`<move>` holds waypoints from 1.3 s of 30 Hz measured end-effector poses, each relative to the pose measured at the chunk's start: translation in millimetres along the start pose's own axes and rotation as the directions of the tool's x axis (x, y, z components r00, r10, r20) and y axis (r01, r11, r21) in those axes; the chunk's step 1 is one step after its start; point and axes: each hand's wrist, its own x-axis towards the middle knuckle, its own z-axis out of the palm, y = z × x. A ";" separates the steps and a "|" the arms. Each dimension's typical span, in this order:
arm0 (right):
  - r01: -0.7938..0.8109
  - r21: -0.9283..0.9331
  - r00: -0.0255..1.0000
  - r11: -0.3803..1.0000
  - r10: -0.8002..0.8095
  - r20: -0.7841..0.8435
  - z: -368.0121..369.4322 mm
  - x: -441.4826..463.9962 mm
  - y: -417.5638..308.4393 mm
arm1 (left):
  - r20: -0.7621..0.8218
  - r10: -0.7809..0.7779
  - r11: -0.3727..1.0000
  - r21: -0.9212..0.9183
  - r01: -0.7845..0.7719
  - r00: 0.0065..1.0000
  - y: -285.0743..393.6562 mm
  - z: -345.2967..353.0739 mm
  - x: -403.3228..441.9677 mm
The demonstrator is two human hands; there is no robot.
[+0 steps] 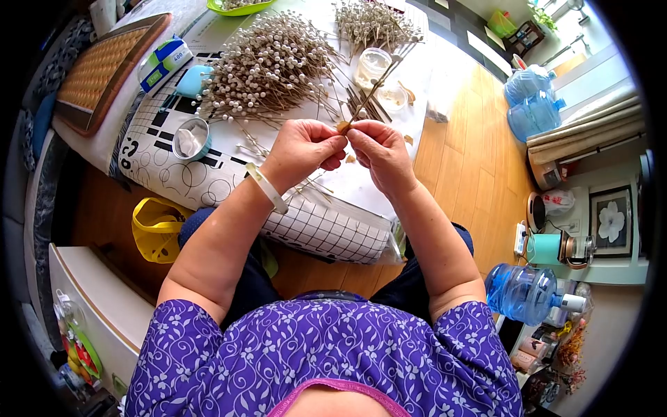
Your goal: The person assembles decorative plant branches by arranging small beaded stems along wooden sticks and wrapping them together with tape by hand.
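Observation:
My left hand (306, 149) and my right hand (383, 153) meet above the table edge, both closed in a pinch. Between their fingertips is the lower end of a thin dark stem (377, 85), which slants up and to the right. A small yellowish-brown piece (342, 126), perhaps a leaf or tape, sits at the pinch. Just beyond my hands lie several loose brown sticks (368, 105). To the left spreads a large heap of thin stems with white bead tips (267, 66). A few more loose stems pass under my left hand.
A second bunch of beaded stems (375, 24) lies at the back. Clear plastic tubs (373, 66) stand right of the heap. At left are a cup with white contents (191, 139), a light-blue box (193, 81) and a tissue pack (165, 64). A yellow bag (154, 240) rests below the table.

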 end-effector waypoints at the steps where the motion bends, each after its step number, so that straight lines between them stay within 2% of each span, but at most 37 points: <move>1: 0.001 0.001 1.000 1.000 -0.001 0.000 0.3 0.1 0.2 | -0.009 -0.001 1.000 -0.002 0.001 1.000 0.2 0.1 0.2; 6: 0.072 -0.046 0.997 0.996 -0.073 -0.031 2.8 1.9 1.6 | -0.021 0.006 0.999 -0.033 -0.007 1.000 1.9 0.8 0.4; 9: 0.081 -0.028 0.995 0.996 -0.082 -0.048 6.3 2.1 0.9 | -0.062 0.060 0.997 -0.042 -0.063 0.996 6.0 6.5 -2.5; 11: 0.067 -0.029 0.997 0.997 -0.068 -0.042 4.4 2.7 1.4 | -0.042 0.156 0.988 0.017 -0.156 0.987 1.6 7.5 -1.3; 12: 0.050 -0.029 0.998 0.998 -0.051 -0.034 3.7 3.2 1.7 | -0.041 0.156 0.988 0.018 -0.155 0.987 -0.1 7.1 -1.1; 14: 0.063 -0.050 0.997 0.997 -0.065 -0.040 6.3 3.8 -1.2 | -0.003 0.247 0.960 0.136 -0.245 0.969 -3.1 6.2 -1.8; 19: 0.074 -0.015 0.996 0.997 -0.075 -0.048 2.9 5.5 -0.2 | -0.021 0.281 0.946 0.173 -0.274 0.959 -4.6 9.3 -1.5; 21: 0.037 0.102 0.999 0.994 -0.039 0.015 -1.3 5.6 -0.8 | -0.048 0.304 0.940 0.176 -0.291 0.952 -4.4 9.2 -1.5; 23: 0.051 0.064 0.999 0.997 -0.052 0.009 0.6 5.8 -1.8 | -0.012 0.281 0.922 0.282 -0.266 0.960 -3.7 6.0 -2.1; 30: 0.083 -0.034 0.994 0.996 -0.085 -0.068 6.7 6.7 0.9 | -0.004 0.345 0.857 0.411 -0.313 0.939 -3.3 6.6 -3.2; 33: 0.061 -0.103 0.996 0.993 -0.067 -0.062 4.3 7.9 -0.2 | -0.066 0.314 0.907 0.315 -0.279 0.947 0.5 8.7 -3.1; 35: 0.081 -0.136 0.994 0.987 -0.089 -0.055 4.9 7.1 -3.3 | -0.089 0.198 0.973 0.134 -0.185 0.976 2.1 8.6 -0.8; 36: 0.102 -0.170 0.993 0.980 -0.111 -0.048 4.9 6.7 -4.2 | -0.088 0.197 0.974 0.134 -0.184 0.976 2.4 7.0 0.7; 38: 0.105 -0.213 0.992 0.971 -0.119 -0.051 3.3 6.0 -4.4 | 0.021 -0.015 0.999 -0.045 0.016 1.000 2.9 0.4 3.1; 39: 0.110 -0.256 0.990 0.960 -0.128 -0.054 2.6 6.0 -4.7 | 0.076 -0.070 0.993 -0.092 0.077 0.995 1.6 -2.7 3.4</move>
